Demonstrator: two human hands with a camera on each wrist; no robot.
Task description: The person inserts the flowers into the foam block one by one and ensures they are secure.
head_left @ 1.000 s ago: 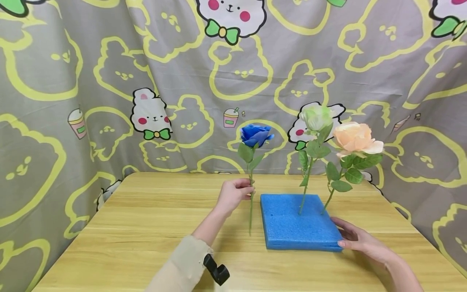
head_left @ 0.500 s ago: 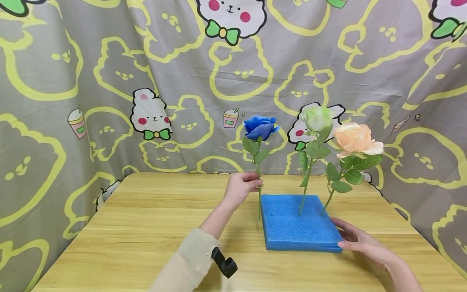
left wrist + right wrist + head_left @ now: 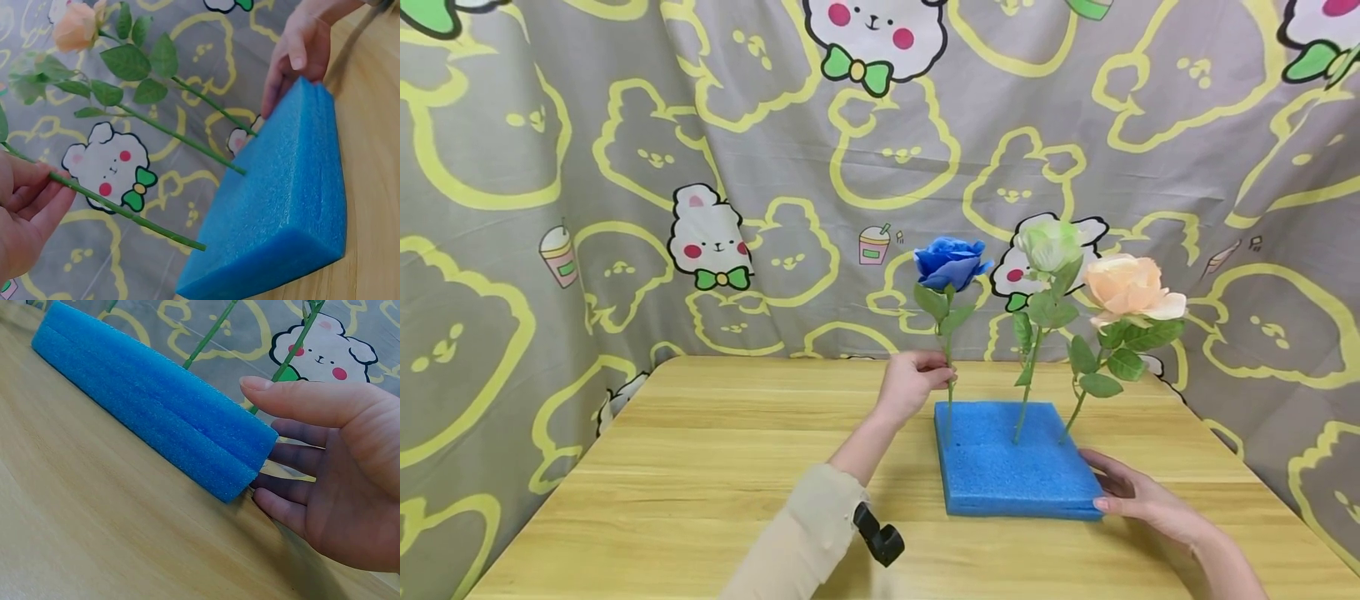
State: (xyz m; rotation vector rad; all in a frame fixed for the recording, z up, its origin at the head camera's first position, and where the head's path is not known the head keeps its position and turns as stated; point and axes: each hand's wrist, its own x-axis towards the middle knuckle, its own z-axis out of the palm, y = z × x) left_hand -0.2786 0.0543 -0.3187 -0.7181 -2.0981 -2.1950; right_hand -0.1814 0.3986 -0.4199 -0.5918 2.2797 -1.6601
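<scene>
My left hand (image 3: 912, 388) pinches the green stem of a blue rose (image 3: 951, 263), holding it upright. In the left wrist view, the bare tip of that stem (image 3: 134, 216) is right at the top face of a blue foam block (image 3: 1011, 479), near its left side. Two other artificial flowers stand in the block: a pale green-white one (image 3: 1051, 244) and a peach rose (image 3: 1131, 287). My right hand (image 3: 1153, 502) rests against the block's front right corner, its fingers (image 3: 292, 456) fairly straight along the end and its thumb over the upper edge.
The block lies on a wooden table (image 3: 715, 467). Behind the table hangs a grey curtain (image 3: 790, 150) with cartoon prints. A black band (image 3: 878, 535) sits at the left sleeve.
My left hand has carried the blue rose to the right and slightly up, from beside the foam block to over its left part. The right hand and block have stayed put.
</scene>
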